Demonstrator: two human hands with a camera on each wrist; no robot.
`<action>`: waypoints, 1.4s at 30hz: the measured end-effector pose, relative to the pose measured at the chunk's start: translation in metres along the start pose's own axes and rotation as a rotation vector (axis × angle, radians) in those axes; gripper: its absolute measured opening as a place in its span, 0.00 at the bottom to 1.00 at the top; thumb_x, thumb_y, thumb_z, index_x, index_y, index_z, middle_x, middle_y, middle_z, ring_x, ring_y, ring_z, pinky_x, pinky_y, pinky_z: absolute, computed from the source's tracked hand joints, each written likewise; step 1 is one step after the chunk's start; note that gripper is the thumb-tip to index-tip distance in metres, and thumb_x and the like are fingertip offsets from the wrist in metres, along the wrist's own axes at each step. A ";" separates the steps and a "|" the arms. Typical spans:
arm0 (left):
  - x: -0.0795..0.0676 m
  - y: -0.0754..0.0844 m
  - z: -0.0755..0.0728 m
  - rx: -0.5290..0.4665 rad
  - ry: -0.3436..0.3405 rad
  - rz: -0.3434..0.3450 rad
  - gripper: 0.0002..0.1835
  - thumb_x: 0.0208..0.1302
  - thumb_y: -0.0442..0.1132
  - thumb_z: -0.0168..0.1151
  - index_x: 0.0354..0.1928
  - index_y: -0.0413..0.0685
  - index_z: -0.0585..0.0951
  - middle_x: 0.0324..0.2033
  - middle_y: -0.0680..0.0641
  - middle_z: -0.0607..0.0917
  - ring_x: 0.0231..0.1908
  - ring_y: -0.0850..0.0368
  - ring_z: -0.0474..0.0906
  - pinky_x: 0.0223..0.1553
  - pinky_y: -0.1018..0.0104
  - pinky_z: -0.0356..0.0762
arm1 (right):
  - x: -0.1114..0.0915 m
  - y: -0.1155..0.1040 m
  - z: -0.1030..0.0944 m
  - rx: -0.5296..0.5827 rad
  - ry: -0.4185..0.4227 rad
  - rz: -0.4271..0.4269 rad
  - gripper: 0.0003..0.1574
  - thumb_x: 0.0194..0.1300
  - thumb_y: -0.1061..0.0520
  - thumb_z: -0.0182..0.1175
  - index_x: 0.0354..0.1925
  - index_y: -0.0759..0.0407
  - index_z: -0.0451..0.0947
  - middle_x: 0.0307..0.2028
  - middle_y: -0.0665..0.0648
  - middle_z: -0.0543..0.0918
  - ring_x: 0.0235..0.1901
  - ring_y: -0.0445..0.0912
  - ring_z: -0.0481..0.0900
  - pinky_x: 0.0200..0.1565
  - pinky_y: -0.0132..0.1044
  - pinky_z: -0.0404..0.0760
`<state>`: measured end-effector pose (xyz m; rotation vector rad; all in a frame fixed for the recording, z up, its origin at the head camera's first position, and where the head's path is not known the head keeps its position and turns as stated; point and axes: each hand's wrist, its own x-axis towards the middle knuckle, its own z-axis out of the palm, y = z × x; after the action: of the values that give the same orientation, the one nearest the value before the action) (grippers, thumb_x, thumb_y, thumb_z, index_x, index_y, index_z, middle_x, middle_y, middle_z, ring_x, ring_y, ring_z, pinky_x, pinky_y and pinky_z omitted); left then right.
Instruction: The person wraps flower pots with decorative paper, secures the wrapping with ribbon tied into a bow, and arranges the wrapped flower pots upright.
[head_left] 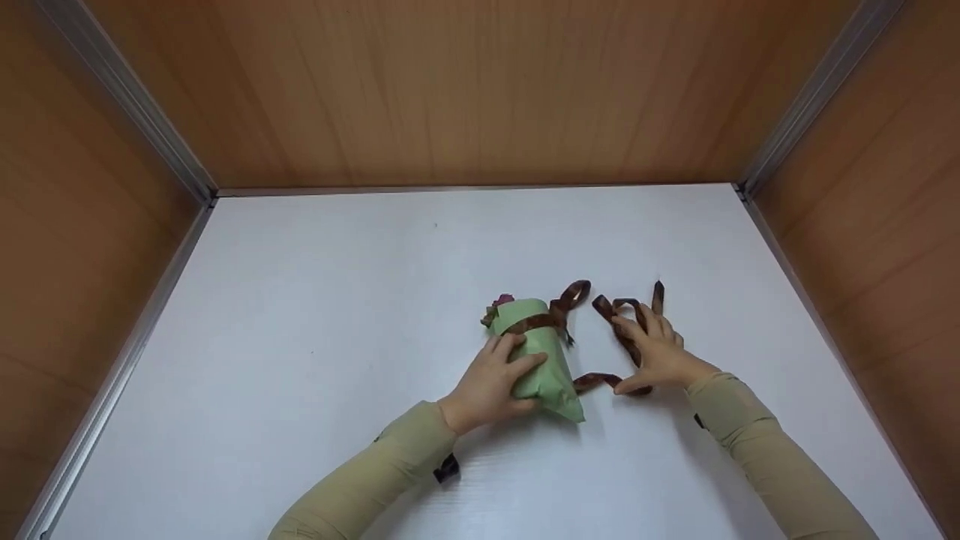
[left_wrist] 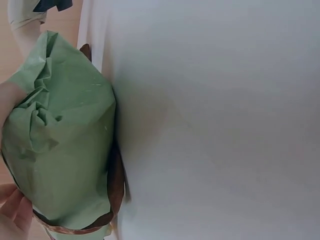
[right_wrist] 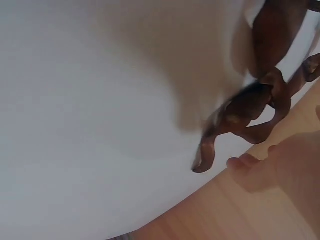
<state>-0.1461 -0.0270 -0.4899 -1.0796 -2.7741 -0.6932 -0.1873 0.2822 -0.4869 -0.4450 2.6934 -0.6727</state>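
Note:
A small bouquet wrapped in green paper (head_left: 550, 371) lies tilted on the white table, dark pink and dried-looking flowers (head_left: 495, 306) showing at its far end. My left hand (head_left: 487, 382) grips it from the left, fingers across the top of the paper. Close up in the left wrist view, the green wrap (left_wrist: 70, 135) is creased at its gathered end. A brown ribbon band (head_left: 529, 324) crosses the wrap, with a loop at its right side. Over a loose, twisted brown ribbon (right_wrist: 245, 107) to the right, my right hand (head_left: 656, 352) hovers with spread fingers.
The white tabletop (head_left: 300, 300) is bounded by wood-grain panels (head_left: 480, 90) at the back and both sides. Metal strips (head_left: 135, 97) run along the corners. A dark strap end (head_left: 448, 469) hangs by the left sleeve.

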 end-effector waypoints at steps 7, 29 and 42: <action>0.001 0.001 0.001 0.006 0.013 0.006 0.33 0.52 0.56 0.69 0.61 0.57 0.74 0.58 0.40 0.68 0.56 0.45 0.65 0.57 0.53 0.68 | 0.006 0.007 0.004 -0.057 -0.099 0.058 0.76 0.36 0.37 0.77 0.73 0.54 0.44 0.69 0.78 0.32 0.66 0.78 0.36 0.58 0.75 0.46; 0.001 -0.001 0.004 -0.006 0.013 0.017 0.33 0.53 0.57 0.68 0.61 0.57 0.74 0.57 0.41 0.67 0.54 0.46 0.65 0.55 0.53 0.69 | 0.017 0.031 0.004 -0.070 0.058 -0.038 0.34 0.59 0.58 0.66 0.62 0.58 0.66 0.59 0.71 0.66 0.59 0.68 0.63 0.57 0.62 0.66; 0.004 0.000 0.005 0.020 0.028 0.032 0.33 0.52 0.56 0.69 0.61 0.56 0.74 0.57 0.40 0.68 0.54 0.46 0.65 0.54 0.54 0.69 | 0.021 0.031 0.000 0.033 -0.002 -0.013 0.08 0.56 0.69 0.56 0.37 0.65 0.77 0.34 0.59 0.79 0.33 0.49 0.74 0.36 0.41 0.74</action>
<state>-0.1485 -0.0225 -0.4938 -1.0993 -2.7287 -0.6701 -0.2127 0.3004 -0.5077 -0.4546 2.6759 -0.7189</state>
